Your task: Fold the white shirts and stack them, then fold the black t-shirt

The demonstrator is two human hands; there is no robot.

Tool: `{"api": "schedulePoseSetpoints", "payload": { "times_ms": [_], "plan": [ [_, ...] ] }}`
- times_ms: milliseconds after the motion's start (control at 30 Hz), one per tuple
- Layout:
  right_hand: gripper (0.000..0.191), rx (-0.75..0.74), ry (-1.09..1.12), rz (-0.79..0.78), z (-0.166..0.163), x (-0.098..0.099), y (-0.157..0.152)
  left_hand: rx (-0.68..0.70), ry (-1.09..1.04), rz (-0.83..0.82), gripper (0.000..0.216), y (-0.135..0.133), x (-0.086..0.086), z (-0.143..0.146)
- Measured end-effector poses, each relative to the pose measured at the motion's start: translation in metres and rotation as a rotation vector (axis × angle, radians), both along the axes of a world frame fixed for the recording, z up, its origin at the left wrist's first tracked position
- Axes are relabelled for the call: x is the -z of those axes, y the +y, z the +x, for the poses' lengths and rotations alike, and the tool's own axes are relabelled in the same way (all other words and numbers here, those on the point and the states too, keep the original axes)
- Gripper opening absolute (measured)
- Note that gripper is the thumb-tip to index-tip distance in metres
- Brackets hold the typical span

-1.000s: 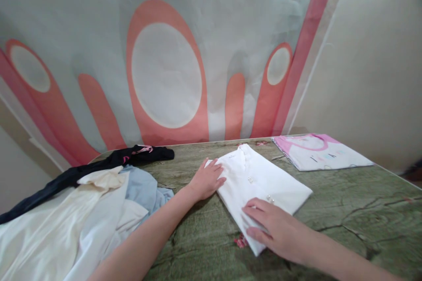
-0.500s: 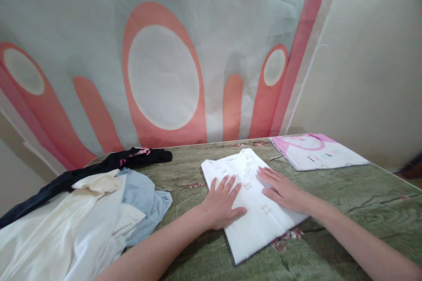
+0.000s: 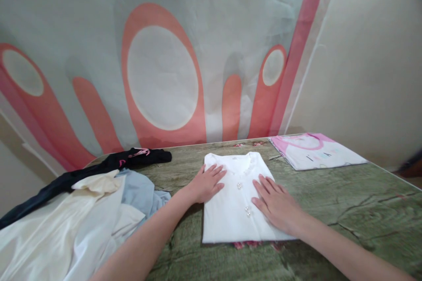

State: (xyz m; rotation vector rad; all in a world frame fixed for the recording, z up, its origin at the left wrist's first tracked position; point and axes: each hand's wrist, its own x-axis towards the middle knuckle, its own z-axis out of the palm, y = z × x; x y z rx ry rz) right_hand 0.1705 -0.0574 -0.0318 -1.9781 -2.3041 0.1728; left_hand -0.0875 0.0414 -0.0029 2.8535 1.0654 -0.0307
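Observation:
A folded white shirt [image 3: 231,210] with pearl buttons lies on the green patterned table [image 3: 346,202], its collar towards the wall. My left hand [image 3: 207,183] rests flat on the shirt's upper left part, fingers spread. On the shirt's right side my right hand [image 3: 277,202] lies flat too, fingers stretched out beside the buttons. Neither hand holds anything.
A heap of unfolded clothes [image 3: 75,215], white, cream, light blue and black, covers the table's left side. A folded pink and white garment [image 3: 316,151] lies at the far right by the wall. A grey and coral patterned sheet [image 3: 165,61] hangs behind the table.
The folded shirt has turned from a slanted position to square with me. Both hands shifted with it and still press flat on it.

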Motion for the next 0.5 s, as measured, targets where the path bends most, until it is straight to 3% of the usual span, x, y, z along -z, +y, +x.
{"api": "schedulePoseSetpoints", "payload": {
  "times_ms": [167,500],
  "plan": [
    [0.065,-0.005,0.044,-0.011,-0.014,-0.011,-0.018,-0.039,-0.036,0.046,0.050,0.010,0.003,-0.002],
    [0.067,-0.185,0.163,-0.049,-0.006,-0.019,-0.006,-0.058,-0.055,0.058,0.062,0.021,0.016,0.025]
  ]
}}
